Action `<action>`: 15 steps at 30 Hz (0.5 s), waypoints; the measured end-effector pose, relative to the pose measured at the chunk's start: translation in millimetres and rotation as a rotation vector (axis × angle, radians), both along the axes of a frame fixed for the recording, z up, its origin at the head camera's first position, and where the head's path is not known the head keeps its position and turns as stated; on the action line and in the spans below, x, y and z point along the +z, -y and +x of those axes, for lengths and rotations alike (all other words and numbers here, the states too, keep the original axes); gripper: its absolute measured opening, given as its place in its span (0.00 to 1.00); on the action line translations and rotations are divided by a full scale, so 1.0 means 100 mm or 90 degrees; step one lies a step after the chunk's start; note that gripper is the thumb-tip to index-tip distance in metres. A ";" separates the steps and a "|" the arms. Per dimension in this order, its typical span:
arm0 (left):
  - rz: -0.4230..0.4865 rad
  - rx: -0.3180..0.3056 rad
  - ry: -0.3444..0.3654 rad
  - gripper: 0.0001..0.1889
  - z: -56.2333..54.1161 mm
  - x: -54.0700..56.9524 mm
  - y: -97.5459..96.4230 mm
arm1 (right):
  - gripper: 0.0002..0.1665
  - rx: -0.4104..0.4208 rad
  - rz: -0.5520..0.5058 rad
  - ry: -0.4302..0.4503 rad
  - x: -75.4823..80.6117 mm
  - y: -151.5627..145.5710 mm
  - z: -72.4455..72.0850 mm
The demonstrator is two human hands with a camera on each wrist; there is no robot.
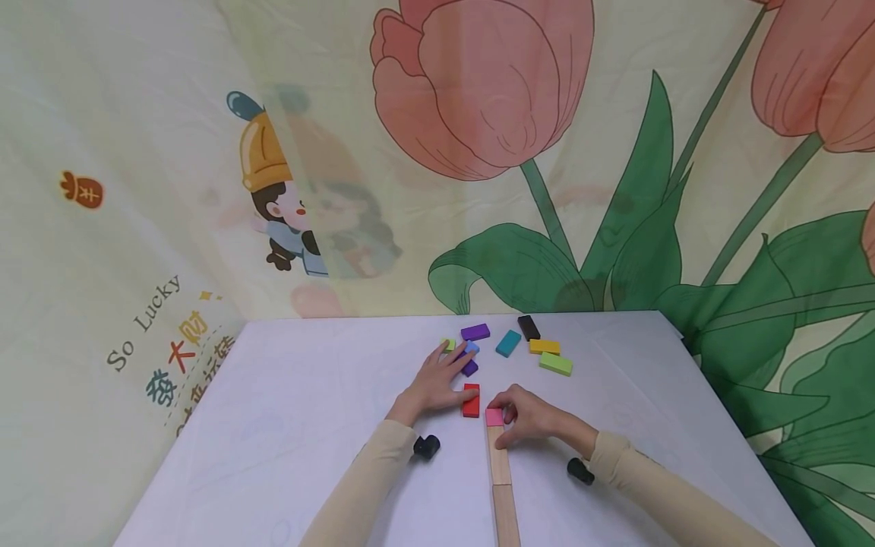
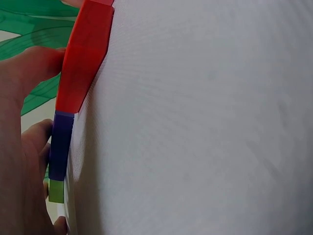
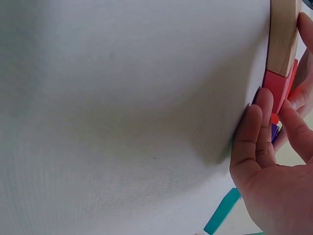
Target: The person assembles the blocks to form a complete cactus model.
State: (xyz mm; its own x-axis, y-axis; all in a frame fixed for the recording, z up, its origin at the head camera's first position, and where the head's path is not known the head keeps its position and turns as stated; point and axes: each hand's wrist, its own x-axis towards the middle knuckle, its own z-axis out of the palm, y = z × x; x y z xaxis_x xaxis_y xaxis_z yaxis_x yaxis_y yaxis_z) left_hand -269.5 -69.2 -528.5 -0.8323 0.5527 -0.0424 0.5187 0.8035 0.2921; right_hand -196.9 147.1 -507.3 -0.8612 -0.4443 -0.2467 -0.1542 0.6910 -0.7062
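Observation:
In the head view my left hand [image 1: 432,384] lies spread over a group of blocks, its thumb by a red block [image 1: 471,401]. Its fingers reach across a dark purple block [image 1: 469,368], a blue block [image 1: 472,347] and a small green block [image 1: 448,345]. The left wrist view shows its fingertips against the red block [image 2: 84,58] and the purple block [image 2: 61,147]. My right hand [image 1: 536,416] holds a pink block [image 1: 494,417] with bent fingers. That block meets the end of a row of plain wooden blocks [image 1: 500,460], where the right thumb rests.
Farther back lie a purple block [image 1: 475,332], a teal block [image 1: 508,343], a black block [image 1: 529,327], a yellow block [image 1: 544,347] and a lime green block [image 1: 556,364]. Black wrist devices [image 1: 427,447] show beside both sleeves. A patterned curtain hangs behind the white table [image 1: 307,425].

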 end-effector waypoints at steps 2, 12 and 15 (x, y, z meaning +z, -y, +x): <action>-0.001 0.000 0.000 0.42 0.00 0.00 0.00 | 0.32 0.006 0.000 -0.001 0.01 -0.01 0.00; -0.003 -0.001 -0.008 0.42 0.00 0.00 0.00 | 0.19 -0.230 -0.009 -0.105 -0.08 -0.11 -0.38; -0.005 0.002 -0.008 0.42 -0.01 -0.01 0.00 | 0.25 -0.313 0.007 -0.133 -0.11 -0.15 -0.59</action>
State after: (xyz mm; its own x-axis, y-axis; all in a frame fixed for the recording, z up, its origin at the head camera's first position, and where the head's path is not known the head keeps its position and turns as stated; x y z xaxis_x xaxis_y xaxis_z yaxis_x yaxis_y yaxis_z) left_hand -270.3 -68.9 -529.7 -0.8341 0.5504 -0.0363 0.5203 0.8070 0.2794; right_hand -255.8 162.5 -517.9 -0.9984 0.0250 -0.0507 0.0531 0.7241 -0.6877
